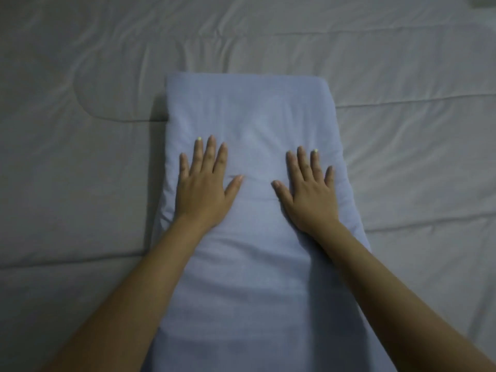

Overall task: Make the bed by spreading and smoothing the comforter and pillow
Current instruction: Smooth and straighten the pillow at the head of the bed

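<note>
A pale blue pillow [249, 111] lies lengthwise in the middle of the view, on a grey-white quilted comforter [80, 170] that covers the bed. My left hand [205, 185] presses flat on the pillow's left half, fingers straight and spread. My right hand [308, 196] presses flat on its right half in the same way. Both palms are down and hold nothing. Shallow creases run across the pillow between and below the hands. The near end of the pillow runs out of the bottom of the frame.
The comforter fills the whole view around the pillow, with stitched seams and soft wrinkles, more of them at the back [241, 41]. A small pale object [484, 0] shows at the top right corner.
</note>
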